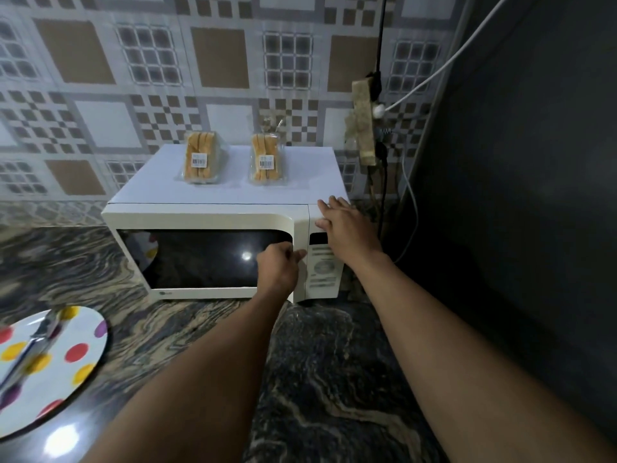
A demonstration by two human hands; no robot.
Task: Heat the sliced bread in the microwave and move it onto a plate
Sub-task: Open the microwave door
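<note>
The patterned tile wall [220, 58] fills the back, and a big dark panel [521, 162] stands along my right side. Below them runs the swirly stone tabletop [334, 362], dark with pale streaks.

The white microwave [213, 195] sits on the tabletop against the wall. Its door [200, 259] looks closed, and the dark glass throws back a spot of light. The control panel [322, 269] is on its right side.

At my near left, a white plate [83, 329] with red, yellow and purple dots lies on the tabletop, well apart from the microwave. A shiny metal utensil [36, 342] rests across it, too blurred for me to tell what kind.

The bread is on the microwave's flat top, toward the back, in two clear packs standing side by side with a gap between them: the left pack of bread [200, 158] and the right pack of bread [266, 160]. Each has a barcode label on its front.

A grimy power strip [362, 125] hangs on the wall just right of the microwave. A white cable [450, 61] is plugged into it, and a black cable [380, 35] runs up from it.

My left hand [278, 265] is at the door's right edge, fingers curled around that edge and gripping it. My right hand [344, 225] lies flat on the microwave's top right corner above the control panel, fingers straight and pressing, grasping nothing.
</note>
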